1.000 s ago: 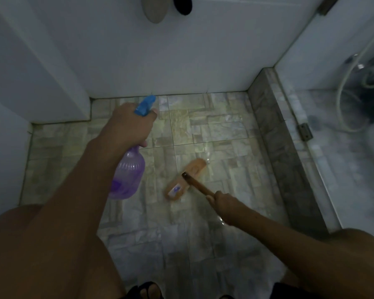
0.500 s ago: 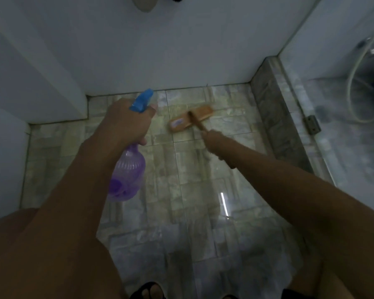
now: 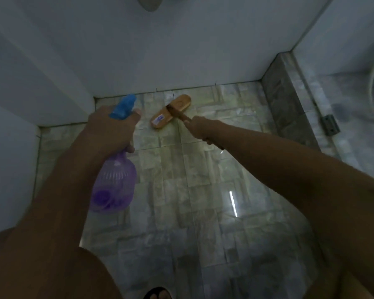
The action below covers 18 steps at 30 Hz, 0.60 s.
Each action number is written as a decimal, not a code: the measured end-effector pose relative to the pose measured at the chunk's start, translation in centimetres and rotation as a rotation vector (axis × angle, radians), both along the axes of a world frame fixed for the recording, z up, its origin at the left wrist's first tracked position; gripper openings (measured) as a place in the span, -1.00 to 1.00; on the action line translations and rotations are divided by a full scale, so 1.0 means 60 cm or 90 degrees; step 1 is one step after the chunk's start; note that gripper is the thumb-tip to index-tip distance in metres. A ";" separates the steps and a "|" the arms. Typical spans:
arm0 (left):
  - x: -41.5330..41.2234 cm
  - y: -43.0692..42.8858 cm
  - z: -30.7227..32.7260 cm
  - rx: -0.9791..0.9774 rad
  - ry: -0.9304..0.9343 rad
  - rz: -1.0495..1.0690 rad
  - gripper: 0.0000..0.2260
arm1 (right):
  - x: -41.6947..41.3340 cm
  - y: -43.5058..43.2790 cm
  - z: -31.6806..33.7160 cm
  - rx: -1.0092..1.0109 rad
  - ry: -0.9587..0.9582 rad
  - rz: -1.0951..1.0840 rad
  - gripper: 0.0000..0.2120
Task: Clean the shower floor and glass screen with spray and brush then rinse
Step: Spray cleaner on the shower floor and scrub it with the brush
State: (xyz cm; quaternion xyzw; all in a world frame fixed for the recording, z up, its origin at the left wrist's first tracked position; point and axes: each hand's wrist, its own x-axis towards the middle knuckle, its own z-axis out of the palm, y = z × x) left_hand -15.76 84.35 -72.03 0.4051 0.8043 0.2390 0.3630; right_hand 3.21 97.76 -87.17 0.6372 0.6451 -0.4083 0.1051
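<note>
The floor (image 3: 181,212) is laid with pale, mottled stone-look tiles that shine wet, a streak of light reflected right of its middle. A wooden brush (image 3: 171,111) rests head-down on the tiles near the far edge, just short of the white wall (image 3: 181,50). A grey stone kerb (image 3: 289,108) runs along the right edge. A sandalled foot (image 3: 158,293) stands at the near edge.
</note>
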 end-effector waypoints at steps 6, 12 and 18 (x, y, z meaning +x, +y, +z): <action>-0.003 -0.008 -0.010 -0.025 0.046 -0.037 -0.63 | -0.010 0.048 0.016 0.036 0.049 -0.112 -0.67; 0.010 0.010 -0.025 0.002 0.008 -0.022 -0.68 | 0.017 -0.029 -0.035 -0.002 0.045 -0.111 -0.53; 0.053 0.025 -0.061 0.017 -0.012 -0.081 -0.66 | 0.185 -0.044 -0.027 0.014 0.021 -0.321 -0.51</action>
